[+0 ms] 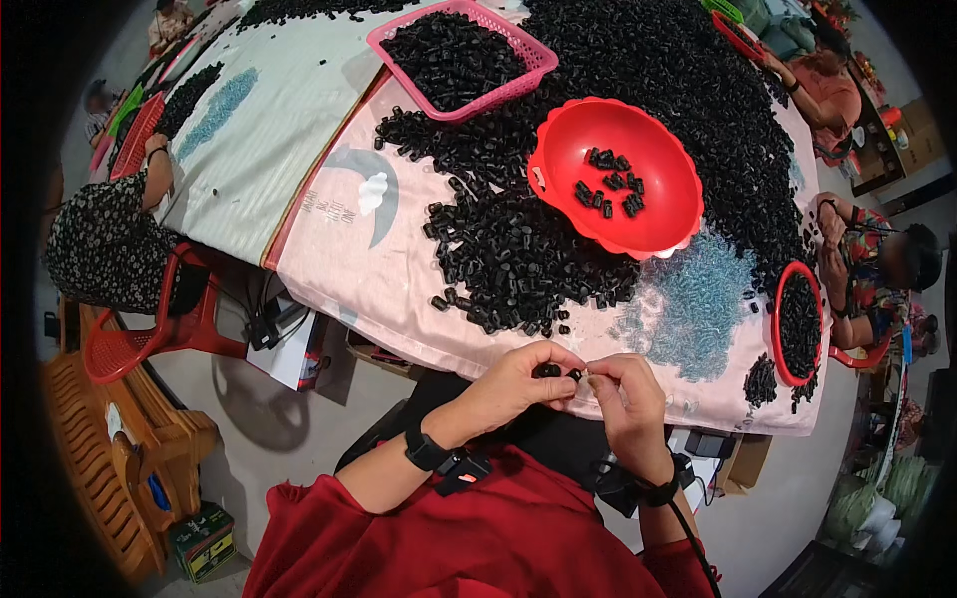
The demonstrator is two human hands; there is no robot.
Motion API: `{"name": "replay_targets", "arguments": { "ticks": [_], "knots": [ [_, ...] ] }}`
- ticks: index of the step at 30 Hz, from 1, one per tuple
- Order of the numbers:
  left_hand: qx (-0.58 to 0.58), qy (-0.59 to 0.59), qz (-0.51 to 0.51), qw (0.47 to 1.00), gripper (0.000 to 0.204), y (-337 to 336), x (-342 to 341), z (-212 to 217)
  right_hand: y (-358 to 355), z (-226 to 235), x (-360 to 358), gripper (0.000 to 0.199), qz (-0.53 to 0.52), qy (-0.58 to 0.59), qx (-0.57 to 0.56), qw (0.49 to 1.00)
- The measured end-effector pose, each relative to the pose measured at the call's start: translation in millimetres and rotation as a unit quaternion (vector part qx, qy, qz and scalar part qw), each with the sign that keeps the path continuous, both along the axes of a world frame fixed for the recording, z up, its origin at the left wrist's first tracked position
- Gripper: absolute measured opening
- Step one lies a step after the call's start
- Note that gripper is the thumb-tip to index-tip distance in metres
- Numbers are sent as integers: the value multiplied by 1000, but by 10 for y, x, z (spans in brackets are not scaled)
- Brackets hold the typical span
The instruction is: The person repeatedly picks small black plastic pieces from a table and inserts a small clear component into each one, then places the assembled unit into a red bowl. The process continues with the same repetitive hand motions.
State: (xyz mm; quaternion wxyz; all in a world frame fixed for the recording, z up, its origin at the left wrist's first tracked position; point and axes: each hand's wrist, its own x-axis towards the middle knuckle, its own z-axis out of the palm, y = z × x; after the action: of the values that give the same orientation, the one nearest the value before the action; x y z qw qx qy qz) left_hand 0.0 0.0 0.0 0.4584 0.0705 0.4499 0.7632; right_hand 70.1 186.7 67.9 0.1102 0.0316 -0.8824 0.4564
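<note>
My left hand (518, 384) pinches small black plastic pieces (550, 371) between thumb and fingers at the table's near edge. My right hand (626, 391) meets it fingertip to fingertip, holding a tiny pale part against the black piece. Just beyond them a big heap of the same black pieces (528, 254) lies on the cloth-covered table (349, 269). A red round bowl (648, 214) holding several black pieces sits on the heap, and a pile of clear bluish parts (698, 299) lies to its right.
A pink basket (454, 108) full of black pieces stands farther back. A smaller red basket (797, 324) sits at the right edge. Other people sit at the left (100, 239) and right (877, 269) sides. A red plastic chair (150, 339) and a wooden bench (110, 458) stand at left.
</note>
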Motion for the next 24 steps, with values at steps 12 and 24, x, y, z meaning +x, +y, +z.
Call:
{"name": "replay_targets", "arguments": {
  "ticks": [12,24],
  "knots": [
    [-21,29,6,999,21,-13,38,82,-58,-14,41,17,-10,-34,-28,999],
    [-63,47,3,997,23,-40,88,9,-18,19,30,13,1,-75,2,997]
  ]
}}
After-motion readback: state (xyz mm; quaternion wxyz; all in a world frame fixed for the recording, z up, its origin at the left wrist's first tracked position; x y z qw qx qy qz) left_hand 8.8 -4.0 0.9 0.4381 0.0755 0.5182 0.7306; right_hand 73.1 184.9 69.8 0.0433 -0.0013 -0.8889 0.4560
